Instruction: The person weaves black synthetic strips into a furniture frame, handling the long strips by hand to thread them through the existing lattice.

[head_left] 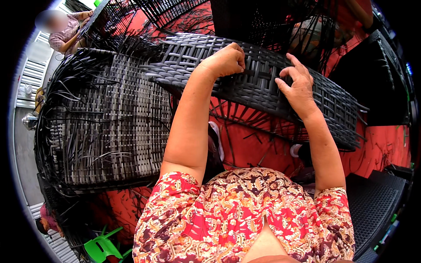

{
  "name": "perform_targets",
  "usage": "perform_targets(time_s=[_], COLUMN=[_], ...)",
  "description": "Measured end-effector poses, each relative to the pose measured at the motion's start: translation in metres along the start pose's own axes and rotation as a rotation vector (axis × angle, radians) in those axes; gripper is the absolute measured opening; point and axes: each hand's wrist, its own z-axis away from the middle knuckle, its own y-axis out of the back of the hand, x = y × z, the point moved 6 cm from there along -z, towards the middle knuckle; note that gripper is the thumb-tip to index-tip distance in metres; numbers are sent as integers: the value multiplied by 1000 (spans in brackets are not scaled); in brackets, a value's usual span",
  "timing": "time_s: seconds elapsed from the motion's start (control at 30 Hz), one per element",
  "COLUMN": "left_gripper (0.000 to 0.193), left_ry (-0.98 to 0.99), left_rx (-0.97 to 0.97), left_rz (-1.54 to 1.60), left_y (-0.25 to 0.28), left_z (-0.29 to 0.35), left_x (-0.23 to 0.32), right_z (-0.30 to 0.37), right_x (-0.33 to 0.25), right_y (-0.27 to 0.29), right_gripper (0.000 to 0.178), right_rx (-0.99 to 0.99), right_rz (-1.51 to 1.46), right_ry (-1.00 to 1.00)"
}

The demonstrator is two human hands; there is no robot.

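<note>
A long woven panel of dark grey plastic wicker (258,94) lies slantwise in front of me. My left hand (226,60) is closed over its upper middle, fingers bent down and pinching one end of a flat black strip (259,74) that runs across the weave. To the right, my right hand (299,84) rests at the panel with its fingers apart. Its thumb and index finger curve toward the strip's other end without meeting. Whether the right fingertips touch the strip is hard to see.
Left of me stands a larger grey-and-black woven piece (114,127) with loose strands. Cut strips lie on the red floor (245,144). A green plastic chair (103,246) is at lower left, black wicker (372,206) at right. Another person (66,37) sits at upper left.
</note>
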Motion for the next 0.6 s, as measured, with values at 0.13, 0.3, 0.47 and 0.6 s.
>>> perform_targets(time_s=[0.13,0.3,0.47,0.6], left_gripper=[10,10,10,11], left_ry=[1,-6,7,15], left_rx=[27,-6,-62,-18], left_rz=[-11,-14,34,14], left_y=[1,-1,2,0], left_z=[0,-3,0,2], left_x=[2,5,4,0], right_z=[-13,-20,-18,-10], right_x=[-17,-25,-38,-41], right_y=[-11,-23,-30,-32], right_gripper=[18,11,9,12], right_rx=[10,-74,-153,-163], right_rz=[-23,-9,58,81], right_ry=[75,92,111,188])
